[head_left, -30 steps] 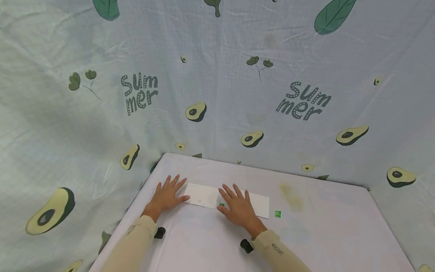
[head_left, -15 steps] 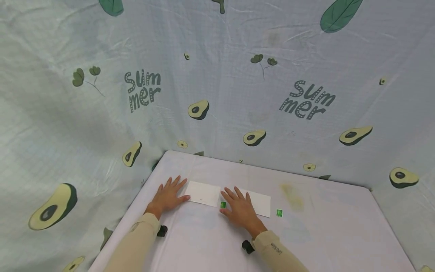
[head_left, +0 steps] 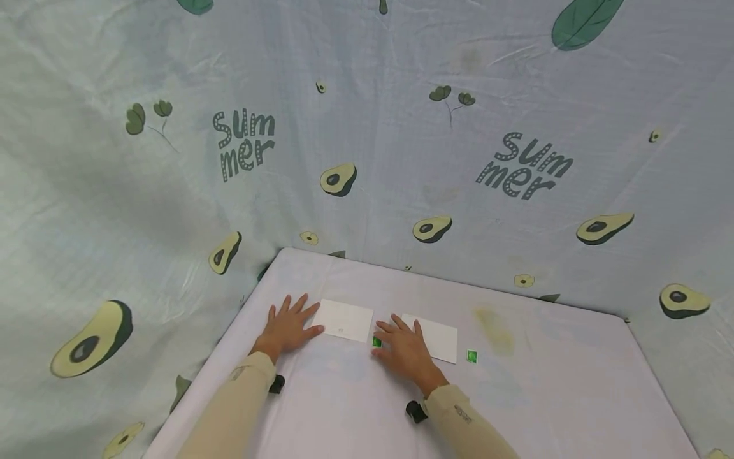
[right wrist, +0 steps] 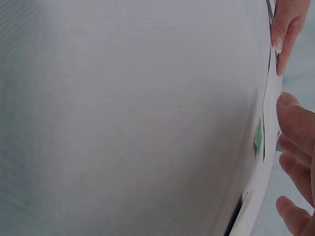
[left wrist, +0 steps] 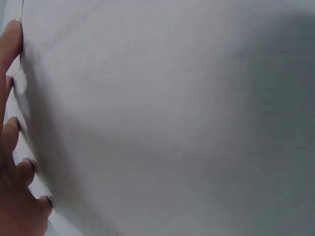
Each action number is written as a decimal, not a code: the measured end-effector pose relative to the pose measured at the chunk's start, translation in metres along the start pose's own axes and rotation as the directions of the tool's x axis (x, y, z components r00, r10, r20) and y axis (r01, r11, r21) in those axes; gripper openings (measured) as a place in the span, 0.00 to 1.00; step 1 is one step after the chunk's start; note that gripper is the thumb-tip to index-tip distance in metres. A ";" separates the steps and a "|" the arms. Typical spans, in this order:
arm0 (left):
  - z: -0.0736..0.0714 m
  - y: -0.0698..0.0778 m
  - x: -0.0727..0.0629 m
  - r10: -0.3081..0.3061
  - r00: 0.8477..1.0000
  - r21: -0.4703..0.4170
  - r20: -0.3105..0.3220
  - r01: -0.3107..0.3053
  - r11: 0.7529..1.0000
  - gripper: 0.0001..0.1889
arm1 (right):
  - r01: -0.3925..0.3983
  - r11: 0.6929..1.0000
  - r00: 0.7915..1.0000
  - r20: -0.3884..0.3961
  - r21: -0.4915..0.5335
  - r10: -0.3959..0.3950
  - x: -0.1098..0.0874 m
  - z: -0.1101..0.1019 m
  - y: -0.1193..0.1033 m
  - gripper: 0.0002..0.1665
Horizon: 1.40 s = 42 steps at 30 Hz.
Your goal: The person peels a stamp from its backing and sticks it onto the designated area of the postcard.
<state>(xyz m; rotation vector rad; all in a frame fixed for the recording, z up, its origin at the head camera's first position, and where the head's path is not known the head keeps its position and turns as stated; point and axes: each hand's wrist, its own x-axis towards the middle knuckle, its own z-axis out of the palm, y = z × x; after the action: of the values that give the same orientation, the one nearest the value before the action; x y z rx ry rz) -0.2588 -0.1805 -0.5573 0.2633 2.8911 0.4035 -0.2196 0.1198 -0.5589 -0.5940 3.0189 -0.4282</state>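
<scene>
Spread flat, my left hand (head_left: 288, 326) lies on the table at the left end of a white rectangular card (head_left: 346, 320), its thumb and fingertip touching the card's edge. My right hand (head_left: 406, 350) covers the left part of a second white card (head_left: 440, 339), fingers loosely bent. Beside its fingertips is a small green stamp-like piece (head_left: 376, 342), at the first card's lower right corner. The right wrist view shows this green piece (right wrist: 258, 135) on the surface, with the right fingers (right wrist: 295, 123) raised and pinching nothing. Left fingers (left wrist: 11, 135) touch the tabletop in the left wrist view.
Another green stamp-like piece (head_left: 472, 356) lies right of the second card. The pale table (head_left: 545, 395) bears a yellowish stain (head_left: 494, 329). A printed cloth (head_left: 390, 146) hangs behind and to the sides. Black wrist cameras (head_left: 416, 412) sit below the wrists.
The right fingers have drawn in and bent slightly close to the green piece. The left hand stays at the first card. The head view has tilted slightly upward, then down has shown no card movement.
</scene>
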 end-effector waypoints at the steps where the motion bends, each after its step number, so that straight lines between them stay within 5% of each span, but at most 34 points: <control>1: 0.000 0.000 0.000 0.002 1.000 -0.001 0.001 -0.002 1.000 0.38 | 0.000 1.000 1.000 -0.002 -0.004 0.000 0.001 0.000 0.000 0.28; 15: 0.000 0.004 0.002 -0.012 1.000 -0.006 0.021 0.012 1.000 0.37 | 0.002 0.998 0.999 -0.042 -0.063 -0.004 0.009 0.002 0.000 0.23; 24: -0.001 0.003 0.002 -0.007 1.000 0.000 0.021 0.007 1.000 0.37 | -0.066 0.997 0.989 -0.126 0.044 0.071 0.012 0.006 0.002 0.21; 42: -0.002 0.002 0.001 -0.017 1.000 0.010 0.021 0.017 1.000 0.37 | -0.138 0.980 0.982 -0.108 0.142 0.154 0.018 0.015 0.005 0.19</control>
<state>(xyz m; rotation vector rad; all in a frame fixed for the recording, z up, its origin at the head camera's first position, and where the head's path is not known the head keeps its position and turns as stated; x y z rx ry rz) -0.2601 -0.1789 -0.5555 0.2425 2.8732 0.3813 -0.2368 0.1137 -0.5744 -0.3464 3.0843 -0.6746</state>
